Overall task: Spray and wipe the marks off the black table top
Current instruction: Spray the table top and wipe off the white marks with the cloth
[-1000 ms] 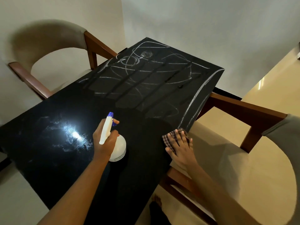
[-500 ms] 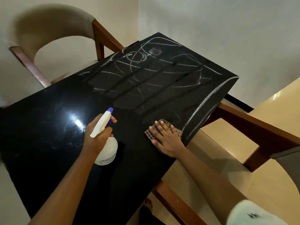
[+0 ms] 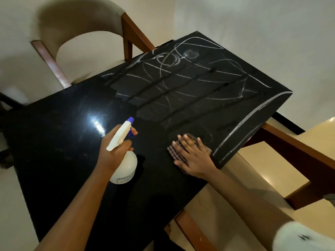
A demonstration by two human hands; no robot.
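The black table top (image 3: 59, 134) runs from near left to far right. White chalk-like marks (image 3: 183, 77) cover its far half, crossed by dark wiped streaks; a long white line follows the right edge. My left hand (image 3: 116, 151) grips a white spray bottle (image 3: 125, 167) with a blue nozzle, held just above the table's middle, nozzle pointing toward the marks. My right hand (image 3: 194, 158) lies flat, fingers spread, pressing a checked cloth (image 3: 175, 151) onto the table near the right edge.
A beige chair with a wooden frame (image 3: 81, 29) stands at the far left side of the table. Another wooden-framed chair (image 3: 297, 156) with a beige seat is on the right, under my right arm. Pale walls surround the far end.
My right hand has slid the cloth from the table's right edge inward and slightly farther onto the top. The left hand still holds the bottle in much the same place.
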